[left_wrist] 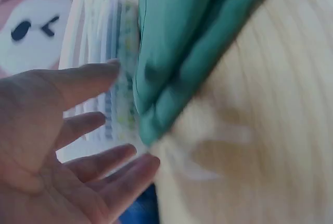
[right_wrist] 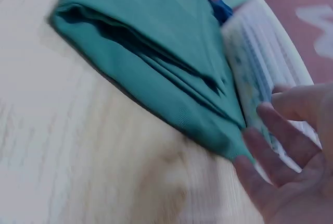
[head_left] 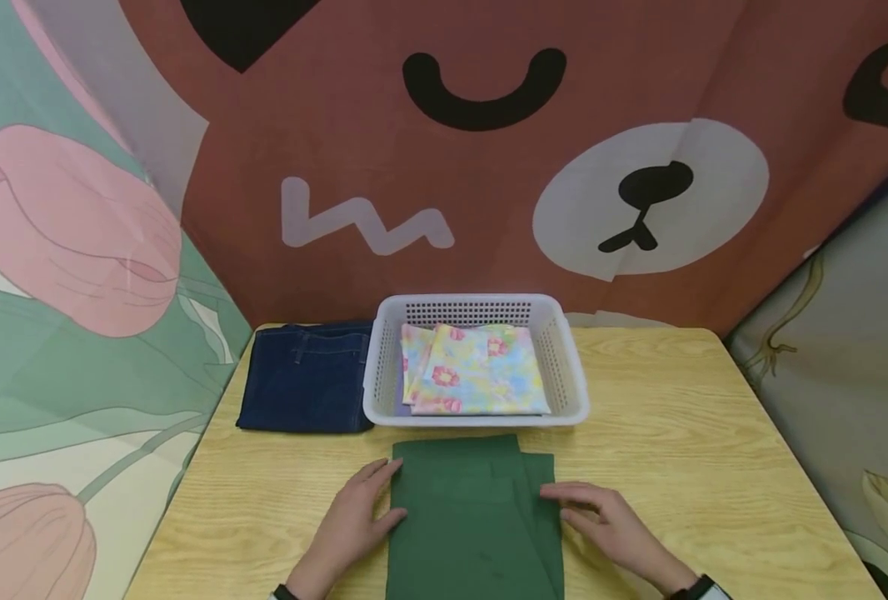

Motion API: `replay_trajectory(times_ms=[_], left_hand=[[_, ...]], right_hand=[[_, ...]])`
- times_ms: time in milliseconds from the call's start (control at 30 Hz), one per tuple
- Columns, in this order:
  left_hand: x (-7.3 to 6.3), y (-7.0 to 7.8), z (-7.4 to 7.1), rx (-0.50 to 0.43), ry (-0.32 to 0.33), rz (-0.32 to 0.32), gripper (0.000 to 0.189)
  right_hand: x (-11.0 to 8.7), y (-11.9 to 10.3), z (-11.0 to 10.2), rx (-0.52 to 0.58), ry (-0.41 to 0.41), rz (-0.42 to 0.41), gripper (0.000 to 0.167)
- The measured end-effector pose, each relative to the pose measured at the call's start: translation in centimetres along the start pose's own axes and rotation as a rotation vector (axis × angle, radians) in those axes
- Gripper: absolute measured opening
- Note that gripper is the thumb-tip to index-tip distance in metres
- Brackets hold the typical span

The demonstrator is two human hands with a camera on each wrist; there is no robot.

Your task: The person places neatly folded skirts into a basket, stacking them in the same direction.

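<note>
A folded green cloth item lies on the table in front of the basket, its layers slightly offset on the right side. At its left edge is my left hand, fingers extended and the thumb tip by the fabric. My right hand is at the opposite edge, its fingertips at the upper right part of the cloth. Both wrist views show loosely spread fingers beside the green fabric, gripping nothing. The fold openings of the green layers appear in the right wrist view.
A white plastic basket stands behind the green cloth, holding folded floral fabric. Folded dark blue jeans lie left of the basket. The wooden table backs onto a bear-printed curtain.
</note>
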State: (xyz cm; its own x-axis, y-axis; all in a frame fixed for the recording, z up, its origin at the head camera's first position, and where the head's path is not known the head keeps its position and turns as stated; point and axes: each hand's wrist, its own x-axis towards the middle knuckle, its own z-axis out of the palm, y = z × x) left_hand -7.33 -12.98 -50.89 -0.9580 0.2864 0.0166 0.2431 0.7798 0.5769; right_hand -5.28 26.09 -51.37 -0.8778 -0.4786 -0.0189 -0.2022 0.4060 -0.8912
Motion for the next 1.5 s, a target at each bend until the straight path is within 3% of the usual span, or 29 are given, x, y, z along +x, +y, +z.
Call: replay_trajectory(times_ms=[133, 267, 400, 533, 633, 767, 867, 1033, 1167, 1267, 1500], left_hand=[[-0.5, -2.4, -1.0, -0.327, -0.039, -0.186, 0.061], [-1.2, -4.3, -2.1, -0.636, -0.136, -0.386, 0.063], [-2.0, -5.5, -2.8, -0.934, -0.227, -0.509, 0.073], [-2.5, -6.0, -2.8, -1.186, -0.322, -0.558, 0.079], [-2.4, -5.8, -2.3, -1.287, -0.379, -0.567, 0.073], [-1.8, -5.4, -1.3, -1.33, -0.417, -0.578, 0.067], [-1.2, -4.8, -0.6, -1.293, -0.421, -0.578, 0.063], [-0.1, -3.2, 0.3, -1.159, -0.394, -0.552, 0.051], [0.8, -1.4, 1.4, -1.114, -0.429, -0.511, 0.045], [1.3, -0.2, 2.1, -1.117, -0.475, -0.482, 0.044], [2.1, 1.8, 3.5, -1.117, -0.537, -0.435, 0.044]], right_hand=[[-0.8, 0.9, -1.9, 0.288, -0.006, 0.245, 0.054], [-1.7, 2.0, -3.1, 0.547, -0.038, 0.395, 0.068], [-2.5, 3.3, -3.7, 0.89, -0.134, 0.395, 0.058], [-2.6, 3.9, -3.6, 1.225, -0.274, 0.332, 0.046], [-2.2, 3.8, -3.0, 1.262, -0.306, 0.33, 0.046], [-1.5, 3.4, -2.0, 1.112, -0.279, 0.354, 0.057], [-0.9, 3.2, -1.4, 1.058, -0.281, 0.337, 0.06], [0.4, 3.0, -0.4, 1.167, -0.363, 0.303, 0.05], [1.4, 2.7, 0.4, 1.192, -0.402, 0.343, 0.045], [1.9, 2.5, 1.1, 1.128, -0.367, 0.387, 0.05], [2.4, 2.2, 2.1, 1.019, -0.255, 0.481, 0.078]])
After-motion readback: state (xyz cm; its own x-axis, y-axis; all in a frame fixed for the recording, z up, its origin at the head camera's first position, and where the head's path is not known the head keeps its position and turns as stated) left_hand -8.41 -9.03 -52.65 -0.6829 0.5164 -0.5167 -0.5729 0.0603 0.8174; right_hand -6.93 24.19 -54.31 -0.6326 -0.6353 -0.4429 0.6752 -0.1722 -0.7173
